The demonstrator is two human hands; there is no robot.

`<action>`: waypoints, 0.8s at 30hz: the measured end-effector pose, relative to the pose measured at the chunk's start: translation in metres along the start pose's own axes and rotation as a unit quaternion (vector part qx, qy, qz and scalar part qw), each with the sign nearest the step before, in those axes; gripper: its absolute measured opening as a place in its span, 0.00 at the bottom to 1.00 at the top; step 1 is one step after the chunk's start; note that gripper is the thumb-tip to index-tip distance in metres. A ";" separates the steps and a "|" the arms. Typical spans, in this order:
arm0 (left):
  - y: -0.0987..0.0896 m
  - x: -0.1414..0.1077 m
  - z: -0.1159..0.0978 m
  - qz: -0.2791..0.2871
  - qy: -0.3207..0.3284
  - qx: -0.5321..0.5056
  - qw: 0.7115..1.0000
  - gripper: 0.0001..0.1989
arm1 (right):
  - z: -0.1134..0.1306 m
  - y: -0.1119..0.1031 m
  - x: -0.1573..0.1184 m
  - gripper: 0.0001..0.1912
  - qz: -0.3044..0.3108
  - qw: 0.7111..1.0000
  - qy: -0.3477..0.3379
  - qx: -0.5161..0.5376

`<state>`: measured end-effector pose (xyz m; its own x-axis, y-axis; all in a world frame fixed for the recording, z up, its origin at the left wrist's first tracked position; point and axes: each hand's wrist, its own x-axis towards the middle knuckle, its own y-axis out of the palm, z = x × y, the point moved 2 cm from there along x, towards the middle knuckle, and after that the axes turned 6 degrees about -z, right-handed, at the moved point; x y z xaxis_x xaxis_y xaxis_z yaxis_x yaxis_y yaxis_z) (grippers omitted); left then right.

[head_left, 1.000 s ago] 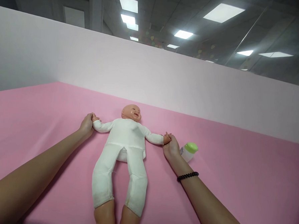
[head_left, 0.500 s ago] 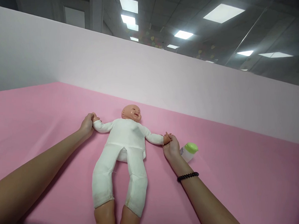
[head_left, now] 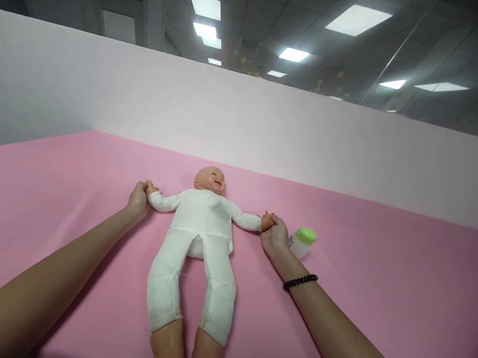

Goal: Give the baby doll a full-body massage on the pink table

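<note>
A baby doll (head_left: 201, 214) with a white cloth body lies on its back, arms stretched out to both sides and legs toward me. Its bald plastic head is turned to the right. My left hand (head_left: 139, 199) is closed around the doll's hand on the left side. On the right side, my right hand (head_left: 275, 237) grips the doll's other hand, whose small fingers stick out above mine. Just right of that wrist lies a white bottle with a green cap (head_left: 303, 242), partly hidden behind my hand. The doll's feet are cut off by the lower edge of the view.
The doll and bottle rest on a pink padded surface (head_left: 378, 272). A low white wall (head_left: 242, 120) runs along its far side and left end. Beyond it are a dark glass pane with reflected ceiling lights and a door (head_left: 119, 26).
</note>
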<state>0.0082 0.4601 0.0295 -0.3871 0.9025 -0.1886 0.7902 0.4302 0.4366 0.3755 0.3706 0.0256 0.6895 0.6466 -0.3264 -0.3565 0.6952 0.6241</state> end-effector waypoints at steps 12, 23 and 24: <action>0.003 -0.004 -0.002 0.011 -0.017 0.021 1.000 0.02 | 0.001 0.000 -0.003 0.07 0.016 1.000 0.003 -0.018; 0.001 0.001 0.001 0.015 -0.002 0.032 0.999 0.04 | -0.006 -0.007 0.019 0.05 0.026 0.999 -0.010 -0.036; 0.002 0.001 0.001 0.014 -0.003 0.034 0.999 0.05 | -0.007 -0.007 0.020 0.05 0.026 0.999 -0.011 -0.035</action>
<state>0.0096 0.4617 0.0293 -0.3612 0.9146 -0.1816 0.8312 0.4041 0.3818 0.3875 0.3810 0.0100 0.6829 0.6753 -0.2786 -0.4349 0.6823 0.5877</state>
